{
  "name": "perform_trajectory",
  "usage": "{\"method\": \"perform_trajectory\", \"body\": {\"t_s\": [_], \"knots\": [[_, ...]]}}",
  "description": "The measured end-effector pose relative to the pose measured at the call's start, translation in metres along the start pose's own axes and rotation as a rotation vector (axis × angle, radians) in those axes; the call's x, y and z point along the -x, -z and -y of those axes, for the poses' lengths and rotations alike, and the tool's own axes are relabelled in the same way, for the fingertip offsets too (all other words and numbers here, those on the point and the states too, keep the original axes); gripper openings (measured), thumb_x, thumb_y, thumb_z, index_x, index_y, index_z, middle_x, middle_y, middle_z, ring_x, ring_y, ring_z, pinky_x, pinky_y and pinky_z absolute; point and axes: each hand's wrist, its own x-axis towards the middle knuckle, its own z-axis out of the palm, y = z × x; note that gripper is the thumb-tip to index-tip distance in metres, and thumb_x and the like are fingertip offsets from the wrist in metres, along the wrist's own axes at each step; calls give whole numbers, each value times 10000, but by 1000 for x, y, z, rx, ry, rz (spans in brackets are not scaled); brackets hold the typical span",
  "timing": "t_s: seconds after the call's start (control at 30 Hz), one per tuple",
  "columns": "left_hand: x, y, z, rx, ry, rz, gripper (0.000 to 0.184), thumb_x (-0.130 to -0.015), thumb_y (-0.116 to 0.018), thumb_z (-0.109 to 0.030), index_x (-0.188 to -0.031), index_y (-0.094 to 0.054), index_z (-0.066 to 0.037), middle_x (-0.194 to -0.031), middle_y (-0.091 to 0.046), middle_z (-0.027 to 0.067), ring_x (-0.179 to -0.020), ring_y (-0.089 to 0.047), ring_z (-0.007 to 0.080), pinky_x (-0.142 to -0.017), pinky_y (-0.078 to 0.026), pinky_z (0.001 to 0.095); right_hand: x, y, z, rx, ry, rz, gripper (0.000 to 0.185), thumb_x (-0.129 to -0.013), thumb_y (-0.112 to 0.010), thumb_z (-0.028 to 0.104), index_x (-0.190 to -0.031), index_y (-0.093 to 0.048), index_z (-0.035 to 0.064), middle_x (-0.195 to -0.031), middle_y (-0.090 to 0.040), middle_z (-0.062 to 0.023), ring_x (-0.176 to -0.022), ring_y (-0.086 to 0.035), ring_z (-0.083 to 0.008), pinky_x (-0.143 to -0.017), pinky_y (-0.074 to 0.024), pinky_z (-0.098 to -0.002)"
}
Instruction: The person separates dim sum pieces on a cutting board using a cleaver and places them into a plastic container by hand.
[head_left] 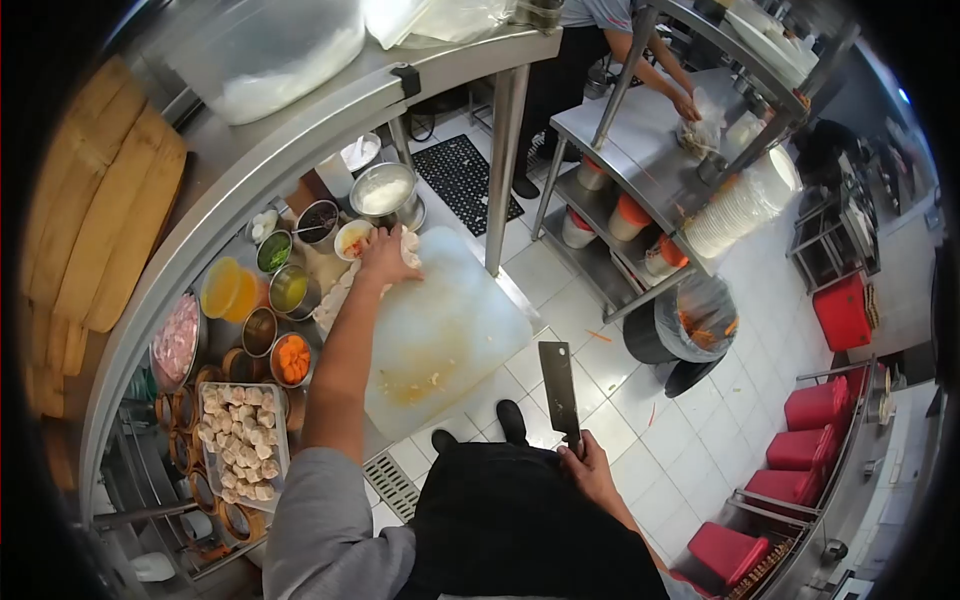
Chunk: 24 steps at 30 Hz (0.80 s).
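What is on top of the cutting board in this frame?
The cutting board carries a yellowish-brown smear and small scraps toward its near end. Pale pieces show around its far-left edge, beside the left hand; whatever lies directly beneath that hand is covered.

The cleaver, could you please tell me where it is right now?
In the head view, the cleaver is in the person's right hand, just right of the cutting board, with tiled floor below it.
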Motion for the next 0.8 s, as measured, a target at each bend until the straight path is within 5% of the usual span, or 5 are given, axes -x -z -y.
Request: {"method": "perform_trajectory", "body": {"t_s": [0.23,0.4,0.53,0.7,0.8], "knots": [[83,-24,-59,85,-335,-174,1283,-579,-992,-435,-1621,-360,-33,-1433,-505,248,-1379,-467,432,-1188,-324,600,-39,4,24,78,74,99,222,-1069,-689,192,-1156,-585,16,-737,-626,-13,-636,-578,-99,-573,-463,-293],[189,-50,-77,301,-157,-157,1286,-587,-999,-390,-1627,-339,-21,-1503,-469,232,-1413,-442,406,-1192,-326,538,-67,-19,98,-212,185,424,270,-1073,-687,212,-1178,-562,-4,-767,-622,-29,-702,-607,-102,-655,-518,-306],[234,-74,-66,413,22,-268,1249,-605,-1002,-369,-1603,-352,8,-1526,-464,228,-1430,-436,413,-1210,-339,534,-94,-44,97,369,290,270,338,-1012,-753,209,-1178,-540,4,-836,-642,-52,-667,-606,-116,-590,-518,-294],[258,-91,-57,566,41,-372,1186,-627,-999,-286,-1583,-365,15,-1554,-427,237,-1452,-415,435,-1220,-368,523,-110,-74,111,-55,338,527,188,-991,-692,97,-1025,-538,-5,-768,-552,-25,-689,-547,-117,-641,-495,-307],[273,-90,-57,655,84,-387,1163,-638,-989,-241,-1581,-359,15,-1558,-408,249,-1449,-410,452,-1233,-365,521,-123,-96,138,306,476,500,193,-1048,-628,183,-1050,-551,7,-767,-543,-43,-682,-538,-130,-638,-486,-326]]}}
